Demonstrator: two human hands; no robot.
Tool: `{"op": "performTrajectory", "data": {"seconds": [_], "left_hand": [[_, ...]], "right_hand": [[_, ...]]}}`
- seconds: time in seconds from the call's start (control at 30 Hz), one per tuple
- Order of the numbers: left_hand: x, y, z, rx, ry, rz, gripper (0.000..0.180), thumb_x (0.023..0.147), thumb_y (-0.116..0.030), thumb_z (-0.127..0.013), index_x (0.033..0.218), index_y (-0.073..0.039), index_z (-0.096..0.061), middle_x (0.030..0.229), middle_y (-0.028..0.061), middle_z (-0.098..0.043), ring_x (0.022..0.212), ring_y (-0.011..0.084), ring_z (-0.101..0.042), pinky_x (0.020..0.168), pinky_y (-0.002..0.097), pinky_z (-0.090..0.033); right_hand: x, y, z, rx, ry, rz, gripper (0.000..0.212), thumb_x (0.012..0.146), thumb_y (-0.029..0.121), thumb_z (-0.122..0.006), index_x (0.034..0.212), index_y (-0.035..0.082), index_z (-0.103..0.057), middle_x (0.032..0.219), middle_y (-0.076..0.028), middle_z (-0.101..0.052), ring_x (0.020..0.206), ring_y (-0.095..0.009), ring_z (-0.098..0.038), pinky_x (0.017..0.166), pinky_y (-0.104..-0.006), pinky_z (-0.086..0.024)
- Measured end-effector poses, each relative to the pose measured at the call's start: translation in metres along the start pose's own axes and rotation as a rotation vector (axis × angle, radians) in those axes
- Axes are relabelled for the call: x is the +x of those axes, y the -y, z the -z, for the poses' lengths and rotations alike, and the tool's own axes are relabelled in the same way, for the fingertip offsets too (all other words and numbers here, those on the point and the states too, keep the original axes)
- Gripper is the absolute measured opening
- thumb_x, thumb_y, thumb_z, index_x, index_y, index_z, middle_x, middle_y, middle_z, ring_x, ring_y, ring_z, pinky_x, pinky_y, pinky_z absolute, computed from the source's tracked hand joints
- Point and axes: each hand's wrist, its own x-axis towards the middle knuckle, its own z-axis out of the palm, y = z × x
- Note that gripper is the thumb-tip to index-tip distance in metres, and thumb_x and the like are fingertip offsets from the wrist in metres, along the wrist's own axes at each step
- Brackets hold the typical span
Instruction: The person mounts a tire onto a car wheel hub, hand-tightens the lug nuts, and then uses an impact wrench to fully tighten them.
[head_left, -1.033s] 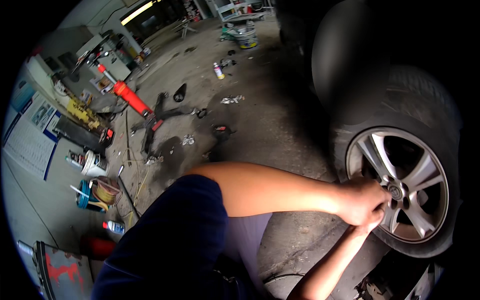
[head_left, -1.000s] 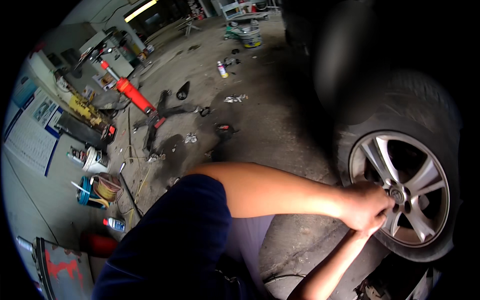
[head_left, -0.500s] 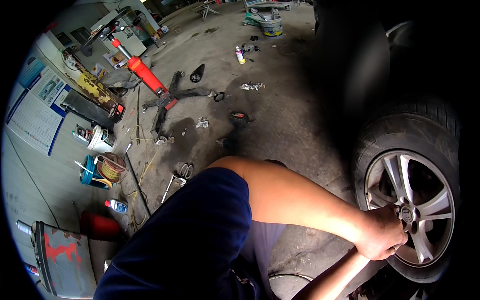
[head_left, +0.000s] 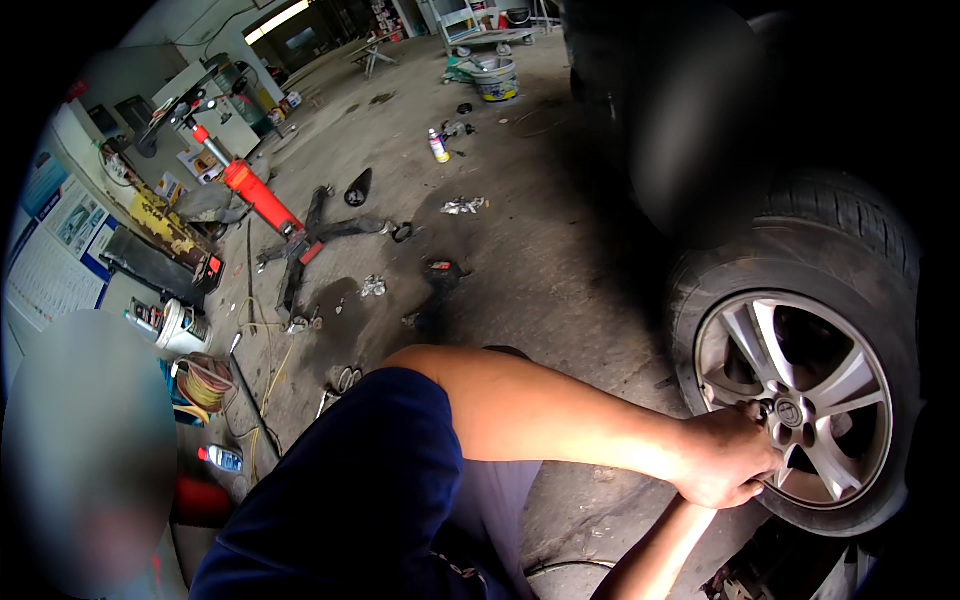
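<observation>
My left hand is at the hub of a car wheel with silvery alloy spokes and a black tyre. Its fingers are curled at the bolt holes beside the centre cap; what they grip, if anything, is hidden. My left arm reaches across from a dark blue sleeve. From the lower edge, my right forearm comes up beneath the left hand. The right hand itself is mostly covered by the left, so its fingers do not show.
A red jack stand with dark legs stands on the stained floor. A spray can, a bucket, foil scraps and a black funnel-like piece lie about. Left are a coiled hose and bottle. Blurred patches hide the lower left and upper right.
The whole view has shifted, so floor and wheel sit farther left in the picture. Both hands stay at the wheel hub in nearly the same pose.
</observation>
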Motion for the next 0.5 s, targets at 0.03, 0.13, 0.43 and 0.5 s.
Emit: {"op": "performTrajectory", "data": {"seconds": [0.03, 0.13, 0.43, 0.5], "left_hand": [[-0.004, 0.000, -0.002, 0.026, -0.010, 0.003, 0.020, 0.092, -0.021, -0.067, 0.093, -0.002, -0.064, 0.099, 0.0260, -0.069, 0.105, 0.0452, -0.067, 0.104, 0.0616, -0.045], [-0.007, -0.009, -0.001, 0.126, 0.034, 0.139, 0.023, 0.093, -0.025, -0.067, 0.098, -0.003, -0.063, 0.099, 0.0232, -0.068, 0.102, 0.0411, -0.067, 0.102, 0.0635, -0.044], [0.015, -0.005, 0.000, 0.063, 0.208, 0.229, 0.024, 0.101, -0.027, -0.068, 0.109, -0.005, -0.069, 0.084, 0.0141, -0.071, 0.071, 0.0259, -0.070, 0.067, 0.0425, -0.056], [0.023, -0.014, -0.014, 0.127, 0.257, 0.209, 0.026, 0.099, -0.025, -0.069, 0.112, -0.003, -0.069, 0.084, 0.0101, -0.071, 0.069, 0.0173, -0.069, 0.067, 0.0373, -0.055]], "right_hand": [[-0.003, -0.003, -0.005, -0.010, 0.026, -0.015, 0.044, 0.102, 0.038, -0.057, 0.127, 0.002, -0.067, 0.121, -0.019, -0.072, 0.117, -0.032, -0.068, 0.103, -0.0461, -0.053], [-0.009, -0.009, -0.013, -0.078, 0.088, -0.056, 0.043, 0.102, 0.037, -0.058, 0.127, 0.003, -0.067, 0.121, -0.019, -0.072, 0.116, -0.032, -0.068, 0.102, -0.0458, -0.053], [-0.001, -0.005, -0.009, -1.039, 0.565, -0.135, 0.042, 0.101, 0.035, -0.061, 0.127, 0.003, -0.067, 0.120, -0.019, -0.073, 0.115, -0.032, -0.069, 0.100, -0.0451, -0.054], [-0.013, 0.009, 0.012, -1.248, 0.623, -0.179, 0.042, 0.100, 0.035, -0.062, 0.127, 0.004, -0.068, 0.120, -0.019, -0.073, 0.115, -0.032, -0.069, 0.100, -0.0450, -0.054]]}}
